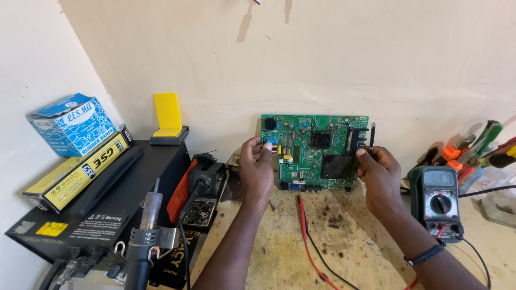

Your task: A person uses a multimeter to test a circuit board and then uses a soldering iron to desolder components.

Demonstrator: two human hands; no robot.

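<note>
Green and crowded with small parts, the circuit board [314, 152] stands upright against the cream wall [322, 53], gripped at both side edges. The left hand [256, 166] pinches the board's left edge between thumb and fingers. The right hand [380, 174] closes on the right edge and also clamps a thin black probe [372, 138] pointing up. Below the hands, red and black test leads [307, 236] trail across the stained wooden bench [344, 247]. Just right of the right hand sits a dark green multimeter [442, 203]. Left of the left hand, a black machine [102, 209] carries a small yellow label and a white-lettered warning sticker; on top lie a long yellow-and-black box [80, 174] and a blue carton [72, 124].
</note>
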